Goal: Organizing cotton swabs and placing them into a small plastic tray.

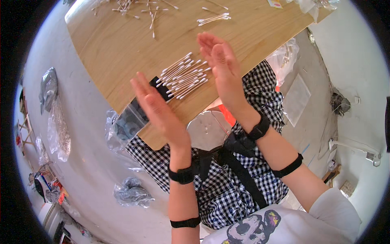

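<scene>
A loose bundle of cotton swabs (185, 76) with wooden sticks and white tips lies on the wooden table (122, 53), roughly side by side. My left hand (156, 107) is at the bundle's left, fingers stretched out and nothing in it. On the other side my right hand (222, 67) is held up with straight fingers, its palm turned toward the swabs; it too is bare. Under the bundle's left end a black flat piece (162, 87) shows in part. Whether either hand touches the swabs I cannot tell.
Scattered swabs (152, 18) lie at the table's far left, a small group of swabs (213, 18) at its far middle. A clear plastic bag (130, 122) hangs at the near left edge. Crumpled bags (132, 192) rest on the floor. A checkered cloth (227, 195) covers my lap.
</scene>
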A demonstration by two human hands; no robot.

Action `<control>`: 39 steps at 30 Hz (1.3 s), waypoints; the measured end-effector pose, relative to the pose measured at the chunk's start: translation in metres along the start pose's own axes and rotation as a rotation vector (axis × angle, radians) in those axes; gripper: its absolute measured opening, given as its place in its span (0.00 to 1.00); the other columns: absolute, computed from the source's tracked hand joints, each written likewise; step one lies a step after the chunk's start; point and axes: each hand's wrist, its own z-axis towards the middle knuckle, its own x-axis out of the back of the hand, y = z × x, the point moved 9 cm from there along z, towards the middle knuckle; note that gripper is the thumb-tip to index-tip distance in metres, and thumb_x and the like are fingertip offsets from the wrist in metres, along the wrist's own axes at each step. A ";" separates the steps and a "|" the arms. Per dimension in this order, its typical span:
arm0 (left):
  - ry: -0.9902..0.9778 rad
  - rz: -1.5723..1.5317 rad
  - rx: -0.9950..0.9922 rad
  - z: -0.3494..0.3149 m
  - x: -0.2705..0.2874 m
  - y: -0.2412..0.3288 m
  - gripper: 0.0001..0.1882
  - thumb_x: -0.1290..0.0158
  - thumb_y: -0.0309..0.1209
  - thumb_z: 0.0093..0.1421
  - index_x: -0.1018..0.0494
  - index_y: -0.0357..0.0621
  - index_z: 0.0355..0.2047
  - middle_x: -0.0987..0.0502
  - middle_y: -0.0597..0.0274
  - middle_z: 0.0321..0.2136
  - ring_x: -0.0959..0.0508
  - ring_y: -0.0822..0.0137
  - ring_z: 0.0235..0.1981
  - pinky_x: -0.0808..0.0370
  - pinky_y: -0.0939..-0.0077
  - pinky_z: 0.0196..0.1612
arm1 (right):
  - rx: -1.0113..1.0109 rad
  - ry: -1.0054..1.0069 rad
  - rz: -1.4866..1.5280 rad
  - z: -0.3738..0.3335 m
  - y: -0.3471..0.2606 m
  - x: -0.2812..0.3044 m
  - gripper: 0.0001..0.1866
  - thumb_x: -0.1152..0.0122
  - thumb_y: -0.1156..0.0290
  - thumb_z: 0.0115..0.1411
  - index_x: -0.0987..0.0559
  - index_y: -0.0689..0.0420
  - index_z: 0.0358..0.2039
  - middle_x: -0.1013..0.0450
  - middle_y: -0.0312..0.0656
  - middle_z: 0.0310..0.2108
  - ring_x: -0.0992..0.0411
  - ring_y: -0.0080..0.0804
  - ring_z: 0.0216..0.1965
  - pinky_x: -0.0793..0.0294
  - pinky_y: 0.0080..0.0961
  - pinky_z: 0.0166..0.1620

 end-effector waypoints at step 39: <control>0.015 -0.237 0.060 0.015 -0.021 -0.007 0.37 0.72 0.53 0.71 0.60 0.39 0.69 0.52 0.50 0.69 0.57 0.59 0.71 0.65 0.63 0.70 | -0.030 -0.131 0.156 0.012 0.004 -0.013 0.39 0.65 0.41 0.68 0.41 0.65 0.62 0.40 0.50 0.62 0.45 0.37 0.66 0.52 0.33 0.69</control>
